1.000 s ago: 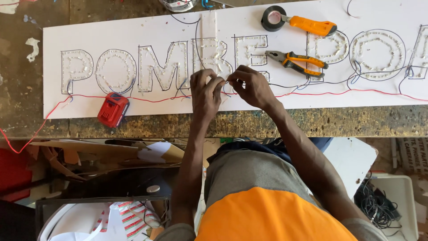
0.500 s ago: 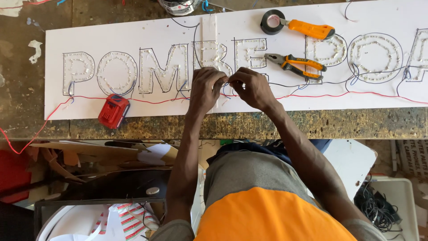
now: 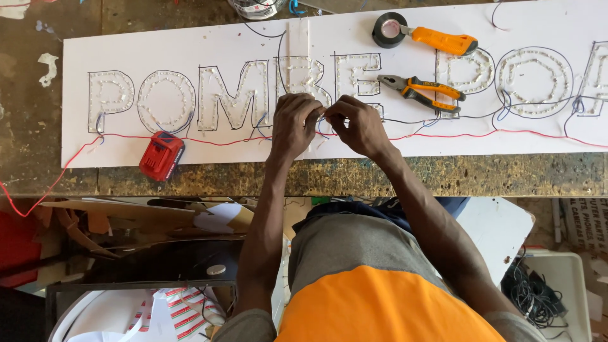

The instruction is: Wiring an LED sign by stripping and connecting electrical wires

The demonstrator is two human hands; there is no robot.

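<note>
Both hands meet at frame centre over the white board (image 3: 190, 47). Left hand (image 3: 294, 123) and right hand (image 3: 358, 125) have their fingers curled and pinched together on thin wires (image 3: 324, 120), held taut between them just above the board so the ends can be worked. A red wire (image 3: 443, 135) runs along the board's lower edge. Pliers (image 3: 418, 92), knife (image 3: 443, 41) and tape roll (image 3: 388, 30) lie upper right, within reach; a red battery (image 3: 161, 156) sits lower left.

hands (image 3: 326, 123) hide wire ends | white board (image 3: 190, 44) cut off (right edge)
</note>
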